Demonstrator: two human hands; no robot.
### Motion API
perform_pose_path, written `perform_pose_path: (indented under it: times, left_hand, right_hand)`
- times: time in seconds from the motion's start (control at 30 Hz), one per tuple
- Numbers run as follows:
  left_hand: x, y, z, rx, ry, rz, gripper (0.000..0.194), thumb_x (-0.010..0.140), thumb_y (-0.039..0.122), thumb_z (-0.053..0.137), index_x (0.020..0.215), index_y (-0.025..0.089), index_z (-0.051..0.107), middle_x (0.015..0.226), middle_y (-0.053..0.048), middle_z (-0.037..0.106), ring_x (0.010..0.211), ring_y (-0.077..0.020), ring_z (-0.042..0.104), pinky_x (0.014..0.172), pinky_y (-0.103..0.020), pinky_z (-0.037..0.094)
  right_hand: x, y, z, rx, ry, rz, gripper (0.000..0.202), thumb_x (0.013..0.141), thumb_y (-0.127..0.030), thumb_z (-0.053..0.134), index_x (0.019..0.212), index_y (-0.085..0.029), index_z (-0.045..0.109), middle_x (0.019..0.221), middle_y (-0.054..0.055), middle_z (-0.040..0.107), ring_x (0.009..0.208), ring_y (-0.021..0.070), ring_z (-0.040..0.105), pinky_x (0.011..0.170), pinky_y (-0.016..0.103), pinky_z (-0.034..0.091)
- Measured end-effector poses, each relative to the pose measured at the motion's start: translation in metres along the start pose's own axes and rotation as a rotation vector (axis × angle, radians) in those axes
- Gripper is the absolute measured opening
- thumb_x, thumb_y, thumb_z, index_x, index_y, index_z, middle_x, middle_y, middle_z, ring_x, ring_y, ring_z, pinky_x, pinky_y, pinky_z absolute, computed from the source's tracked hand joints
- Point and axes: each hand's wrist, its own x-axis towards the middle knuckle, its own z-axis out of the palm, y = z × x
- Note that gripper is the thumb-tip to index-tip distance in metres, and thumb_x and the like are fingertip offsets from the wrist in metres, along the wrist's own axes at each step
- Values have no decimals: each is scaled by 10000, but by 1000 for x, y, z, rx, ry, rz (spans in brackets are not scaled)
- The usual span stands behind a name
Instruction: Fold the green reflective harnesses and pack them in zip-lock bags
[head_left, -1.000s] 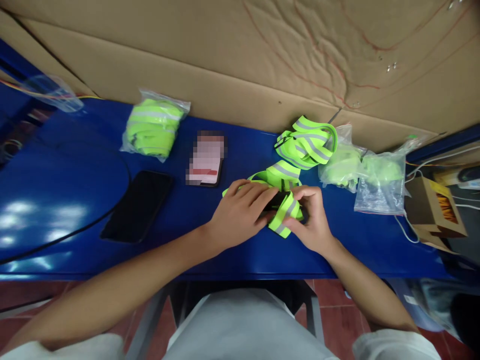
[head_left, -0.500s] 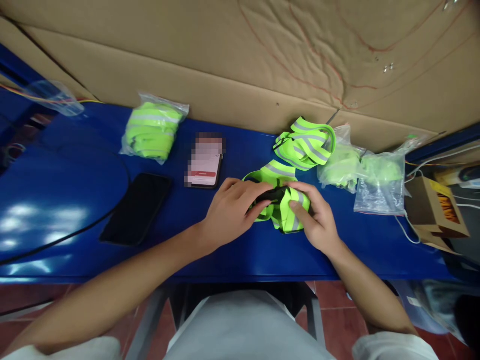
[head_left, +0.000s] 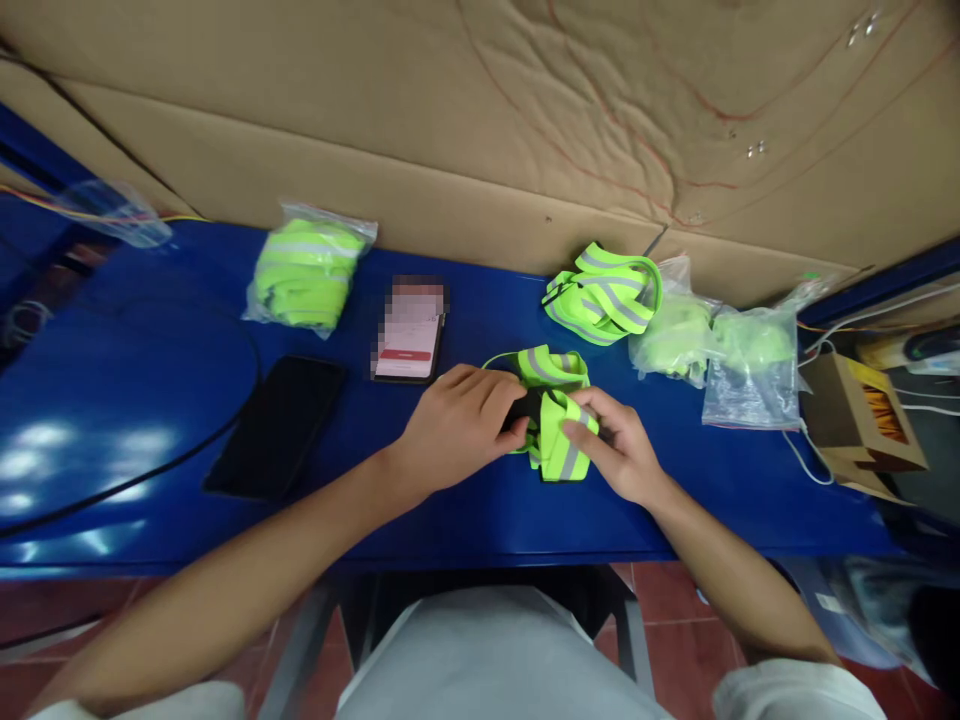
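Note:
My left hand is closed on a black part of a neon-yellow reflective strap, over the blue table. On the strap's right side, my right hand pinches a folded, flat part with a grey stripe. A loose loop of the same strap lies just behind the fingers. Further back sits a second coiled neon strap, touched by neither hand. The left fingertips are partly hidden by the black part.
A bagged neon bundle, a lit phone and a dark phone lie to the left. Plastic bags and an open cardboard box are at the right. Cardboard stands behind the table.
The folded part of the strap has shifted left and now shows its striped face more fully. My right hand has moved slightly left with it. The view has shifted a little.

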Motion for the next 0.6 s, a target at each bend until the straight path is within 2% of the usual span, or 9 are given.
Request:
perform_pose_path:
  times: [0.1, 0.17, 0.27, 0.33, 0.4, 0.47, 0.53, 0.6]
  left_hand:
    - [0, 0, 0, -1, -16, 93, 139, 889, 170, 682, 1013, 135, 631, 964, -52, 778, 913, -213, 765, 809, -342, 542]
    - [1, 1, 1, -4, -34, 104, 135, 894, 176, 672, 1018, 135, 636, 961, -50, 775, 916, -213, 764, 807, -344, 537]
    - [3, 4, -1, -14, -66, 23, 131, 918, 237, 673, 1012, 152, 641, 922, -44, 767, 856, -229, 753, 756, -361, 516]
    - [4, 4, -4, -77, -101, -41, 190, 957, 302, 677, 1087, 168, 647, 928, -35, 770, 837, -222, 747, 742, -350, 509]
    - [4, 0, -6, -201, -134, -121, 256, 1002, 346, 645, 1196, 180, 637, 1016, -35, 784, 849, -190, 745, 755, -315, 519]
    - [6, -6, -9, -345, -161, -245, 263, 1024, 352, 617, 1234, 197, 643, 1100, -25, 785, 876, -154, 742, 778, -270, 530]
    - [10, -13, -15, -455, -144, -400, 226, 1005, 362, 648, 1172, 213, 684, 1054, -1, 786, 845, -133, 727, 748, -236, 525]
    - [14, -16, -24, -550, -88, -529, 224, 946, 389, 731, 1087, 216, 717, 917, 15, 770, 768, -123, 694, 690, -221, 512]
  right_hand:
    - [1, -2, 5, -10, -8, 1, 215, 965, -399, 704, 1087, -239, 629, 860, -17, 666, 764, 140, 604, 715, 272, 464]
    - [2, -1, 8, -26, 10, 30, 252, 961, -414, 708, 1127, -239, 636, 869, -12, 680, 765, 145, 612, 713, 276, 464]
    - [1, 0, 7, -35, 96, 57, 208, 988, -427, 663, 1011, -220, 666, 773, -17, 629, 670, 129, 535, 632, 270, 409]
    - [0, 1, 2, -9, 161, 62, 208, 973, -422, 680, 988, -215, 677, 764, -14, 623, 649, 126, 512, 609, 269, 392]
    - [1, 2, -8, 71, 295, 82, 202, 924, -403, 734, 980, -219, 673, 751, -19, 612, 628, 125, 505, 582, 262, 385]
    - [5, 2, -23, 220, 521, 85, 206, 867, -382, 761, 938, -231, 640, 722, -31, 576, 587, 125, 490, 557, 261, 392]
    - [11, 1, -41, 360, 730, 47, 181, 831, -351, 724, 899, -245, 595, 726, -33, 553, 580, 131, 498, 584, 284, 443]
    - [16, -2, -61, 402, 792, -12, 158, 775, -277, 692, 899, -253, 597, 819, -1, 602, 690, 162, 583, 708, 340, 519]
